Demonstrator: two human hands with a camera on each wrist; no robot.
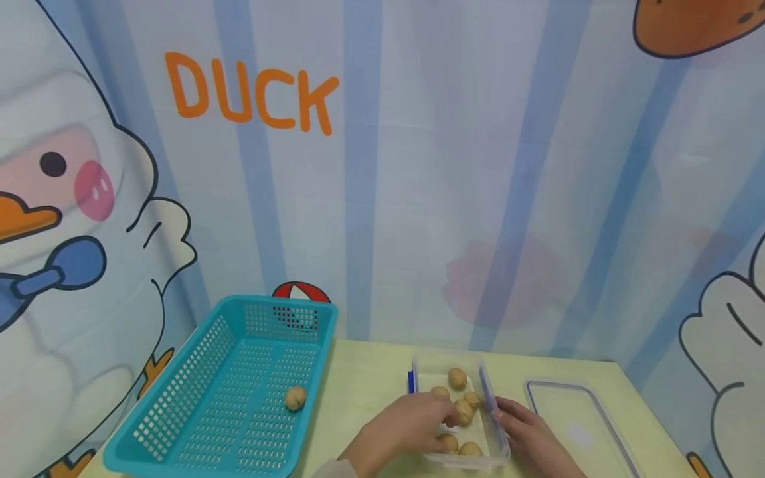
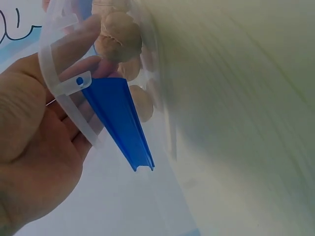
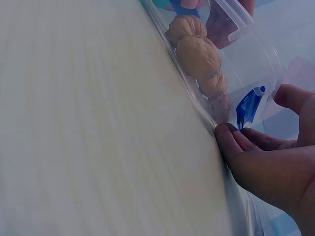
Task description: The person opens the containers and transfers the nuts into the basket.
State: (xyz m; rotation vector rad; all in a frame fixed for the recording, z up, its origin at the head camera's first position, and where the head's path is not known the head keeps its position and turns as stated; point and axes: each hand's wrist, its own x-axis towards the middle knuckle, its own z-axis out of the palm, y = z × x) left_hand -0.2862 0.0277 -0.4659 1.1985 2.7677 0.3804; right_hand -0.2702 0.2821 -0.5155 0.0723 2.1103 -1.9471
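Several walnuts lie in a clear plastic container with blue clip latches. My left hand reaches over the rim into it, fingers bent downward among the nuts. In the left wrist view the thumb and fingertips are right at a walnut, with a gap showing between them. My right hand holds the container's right side. In the right wrist view its thumb lies against the wall and its fingers are at the lower edge, near a blue latch.
A turquoise slotted basket stands to the left, with a single walnut inside. Right of the container lies a clear lid with a bluish rim on the pale yellow table. A printed curtain hangs behind.
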